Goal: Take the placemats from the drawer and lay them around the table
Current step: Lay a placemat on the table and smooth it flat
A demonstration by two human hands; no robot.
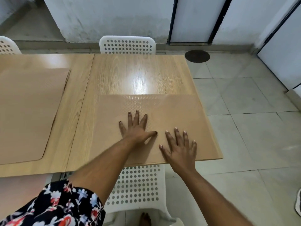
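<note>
So, counting it up: two placemats on show, two hands, three white perforated chairs. The near placemat [179, 111] lies flat on the right-hand section of the wooden table [130, 75], at the near right corner, its edges running close to the table's right and front edges. The other placemat [29, 111] sits on the left section, well apart from the first, with a rounded corner towards the front.

Both hands are flat on the near mat, fingers spread, gripping nothing. The left hand [136, 128] is further in, near the mat's middle; the right hand [180, 150] is just beside it, closer to the front edge. A floral sleeve [61, 207] covers the left upper arm.

The tabletop is light wood grain in two sections with a seam between them, and there's a bright glare patch beyond the mat. One chair [127, 44] is tucked in at the far side, another [7, 46] at the far left, and a third [138, 188] right below the hands. The floor is pale tiles with a dark round cover [197, 56] near the scuffed whitish wall.
</note>
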